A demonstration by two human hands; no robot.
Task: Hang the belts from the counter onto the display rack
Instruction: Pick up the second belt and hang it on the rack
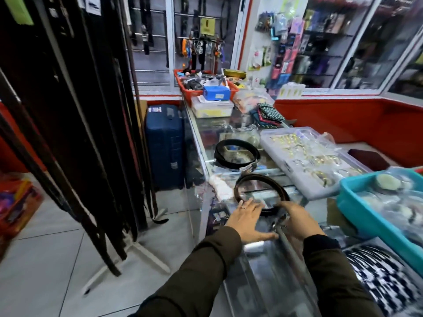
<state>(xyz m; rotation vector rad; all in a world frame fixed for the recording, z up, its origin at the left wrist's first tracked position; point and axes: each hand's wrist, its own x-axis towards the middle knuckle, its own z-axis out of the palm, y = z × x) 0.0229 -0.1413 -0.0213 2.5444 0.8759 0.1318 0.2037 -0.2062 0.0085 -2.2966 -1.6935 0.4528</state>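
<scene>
Two coiled belts lie on the counter (231, 129): a black belt (237, 154) farther along it and a brown belt (261, 191) nearer. Two hands are over the counter, the left hand (246, 219) and right hand (297, 219). One suitcase (164, 145) stands left of the counter.
</scene>
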